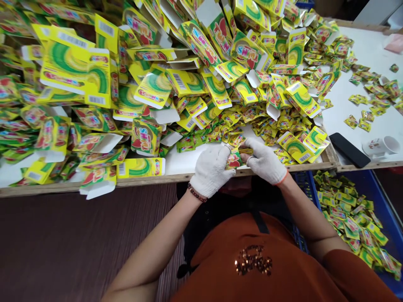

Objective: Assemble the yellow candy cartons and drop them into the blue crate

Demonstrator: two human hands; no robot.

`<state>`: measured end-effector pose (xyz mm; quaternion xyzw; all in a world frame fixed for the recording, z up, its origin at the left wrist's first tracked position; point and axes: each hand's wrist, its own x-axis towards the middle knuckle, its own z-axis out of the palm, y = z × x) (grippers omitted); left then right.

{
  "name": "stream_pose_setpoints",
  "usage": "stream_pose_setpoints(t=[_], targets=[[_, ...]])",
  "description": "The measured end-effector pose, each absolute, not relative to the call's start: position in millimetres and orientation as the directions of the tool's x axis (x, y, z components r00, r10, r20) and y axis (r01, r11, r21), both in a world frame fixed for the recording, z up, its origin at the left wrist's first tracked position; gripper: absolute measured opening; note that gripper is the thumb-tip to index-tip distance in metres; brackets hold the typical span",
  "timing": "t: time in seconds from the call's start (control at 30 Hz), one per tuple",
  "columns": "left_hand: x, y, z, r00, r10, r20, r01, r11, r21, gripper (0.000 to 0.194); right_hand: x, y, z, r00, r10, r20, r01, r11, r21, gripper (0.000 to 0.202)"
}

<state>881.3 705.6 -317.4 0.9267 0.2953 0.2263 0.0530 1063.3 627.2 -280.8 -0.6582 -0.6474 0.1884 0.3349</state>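
Note:
White gloves cover both of my hands, which meet at the table's front edge. My left hand (pixel 211 168) is closed around the left side of a small green and red box (pixel 234 159). On the box's right side, my right hand (pixel 263 161) pinches something small and yellowish, like a packet; its fingertips are partly hidden. Small yellow packets (pixel 231 119) lie heaped just beyond my hands. Green packets (pixel 188 142) are to the left of them. Flat and half-open yellow cartons (pixel 154 89) are piled behind and to the left.
A wooden rim (pixel 170 178) edges the white table. At the right lie a black phone (pixel 350 150), a white cup (pixel 380 146) on its side and scattered packets (pixel 359 99). Below, a blue crate (pixel 385 209) holds many small boxes.

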Motion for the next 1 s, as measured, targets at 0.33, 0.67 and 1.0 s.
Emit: stream_pose_setpoints(t=[0.33, 0.67, 1.0], targets=[[890, 699, -322, 0.67, 0.579, 0.464, 0.552, -0.807, 0.21, 0.043, 1058, 628, -280, 0.162, 0.959, 0.233, 0.723, 0.046, -0.69, 0.014], [890, 697, -322, 0.558, 0.685, 0.469, 0.59, -0.724, 0.356, 0.052, 1047, 619, -273, 0.0, 0.984, -0.177, 0.21, -0.173, -0.962, 0.027], [889, 697, -324, 0.413, 0.851, 0.324, 0.241, -0.446, 0.862, 0.037, 1058, 644, -281, -0.1, 0.94, 0.327, 0.664, 0.307, -0.681, 0.017]])
